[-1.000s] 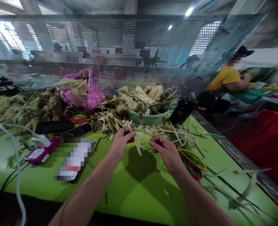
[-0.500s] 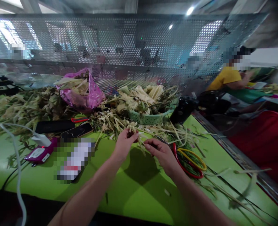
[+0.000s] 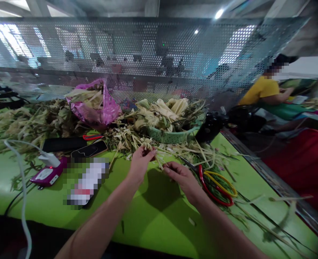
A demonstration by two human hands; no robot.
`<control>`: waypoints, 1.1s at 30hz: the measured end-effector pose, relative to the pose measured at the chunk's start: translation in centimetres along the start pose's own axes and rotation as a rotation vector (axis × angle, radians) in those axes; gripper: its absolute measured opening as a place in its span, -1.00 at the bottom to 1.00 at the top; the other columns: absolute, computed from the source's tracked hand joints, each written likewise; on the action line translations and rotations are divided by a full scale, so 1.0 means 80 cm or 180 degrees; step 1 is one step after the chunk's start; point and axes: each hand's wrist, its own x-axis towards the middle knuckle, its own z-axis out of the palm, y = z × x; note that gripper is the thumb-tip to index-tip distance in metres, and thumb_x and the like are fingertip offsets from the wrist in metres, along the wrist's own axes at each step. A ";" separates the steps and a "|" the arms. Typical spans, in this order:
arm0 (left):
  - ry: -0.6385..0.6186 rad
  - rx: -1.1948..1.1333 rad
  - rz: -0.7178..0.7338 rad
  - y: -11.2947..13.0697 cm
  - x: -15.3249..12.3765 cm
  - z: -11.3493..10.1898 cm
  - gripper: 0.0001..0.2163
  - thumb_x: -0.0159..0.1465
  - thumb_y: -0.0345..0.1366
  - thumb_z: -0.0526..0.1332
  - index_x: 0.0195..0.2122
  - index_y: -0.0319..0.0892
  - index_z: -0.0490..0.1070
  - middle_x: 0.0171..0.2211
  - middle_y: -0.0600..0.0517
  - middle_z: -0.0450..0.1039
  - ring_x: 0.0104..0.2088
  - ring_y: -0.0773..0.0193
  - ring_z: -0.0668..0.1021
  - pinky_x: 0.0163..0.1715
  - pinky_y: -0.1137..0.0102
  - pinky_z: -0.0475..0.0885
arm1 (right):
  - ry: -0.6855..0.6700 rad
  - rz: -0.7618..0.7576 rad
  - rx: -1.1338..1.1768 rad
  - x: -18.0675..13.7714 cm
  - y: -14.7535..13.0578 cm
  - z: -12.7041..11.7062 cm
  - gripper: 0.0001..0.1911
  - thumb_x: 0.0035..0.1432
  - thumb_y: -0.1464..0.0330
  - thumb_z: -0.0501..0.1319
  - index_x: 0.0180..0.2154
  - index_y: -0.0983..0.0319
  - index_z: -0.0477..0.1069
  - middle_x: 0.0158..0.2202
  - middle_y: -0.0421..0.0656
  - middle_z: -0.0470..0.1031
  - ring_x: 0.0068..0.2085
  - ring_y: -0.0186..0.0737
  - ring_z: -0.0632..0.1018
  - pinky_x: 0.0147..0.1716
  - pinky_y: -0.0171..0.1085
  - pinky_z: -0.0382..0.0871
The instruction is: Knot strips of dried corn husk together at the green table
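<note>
Since a second ago, my right hand [image 3: 180, 177] has closed in on my left hand [image 3: 140, 161]. Both pinch one pale leaf strip [image 3: 159, 161] between thumb and fingertips, just above the green desk [image 3: 153, 216]. Red-handled scissors [image 3: 211, 187] lie at 3 o'clock of my right hand; a green basket [image 3: 172, 137] stands at 12 o'clock.

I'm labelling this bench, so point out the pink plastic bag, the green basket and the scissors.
pink plastic bag [image 3: 109, 108]: head view, crinkled right side
green basket [image 3: 169, 137]: head view, front wall
scissors [image 3: 207, 190]: head view, red handle loop
</note>
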 end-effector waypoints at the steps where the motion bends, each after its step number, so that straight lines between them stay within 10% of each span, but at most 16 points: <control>1: 0.0008 -0.0011 -0.0014 0.000 -0.001 0.001 -0.80 -0.02 -0.31 0.35 -0.36 -0.23 0.47 -0.43 0.05 0.46 -0.43 0.39 0.46 -0.34 0.47 0.39 | -0.0037 -0.0015 -0.0068 0.001 0.003 0.001 -0.76 0.10 0.18 0.24 -0.38 0.23 0.38 -0.47 -0.24 0.30 -0.43 -0.32 0.29 -0.44 -0.33 0.16; 33: 0.0997 -0.0439 0.0147 0.055 0.038 -0.017 -0.85 0.03 -0.31 0.30 -0.44 -0.23 0.36 -0.63 0.17 0.25 -0.65 0.48 0.27 -0.58 0.49 0.21 | 0.0392 -0.0505 -0.0389 -0.011 -0.004 -0.014 -0.69 0.07 0.11 0.21 -0.54 0.18 0.40 -0.54 -0.19 0.37 -0.48 -0.25 0.33 -0.47 -0.28 0.22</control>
